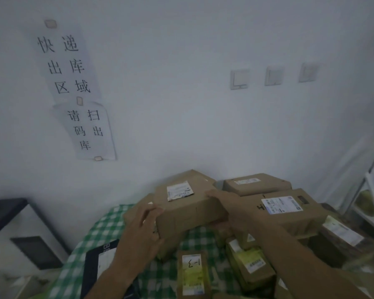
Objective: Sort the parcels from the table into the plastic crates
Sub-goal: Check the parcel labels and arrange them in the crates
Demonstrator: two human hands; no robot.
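Note:
A large brown cardboard parcel [188, 203] with a white label on top is held between both hands above the pile. My left hand [144, 227] grips its near left corner, fingers curled round the edge. My right hand [222, 201] grips its right side, thumb on top. Several other brown parcels lie on the green-and-white checked table [99, 229]: one marked "1-3" [192, 272], one with a yellow label [252, 264], a big one with a white label [289, 208]. No plastic crate is in view.
A dark flat parcel [102, 262] lies at the table's near left. A white cabinet with a dark top [11, 229] stands to the left. A white metal rack [371, 190] stands at the right. Paper signs and switches hang on the wall behind.

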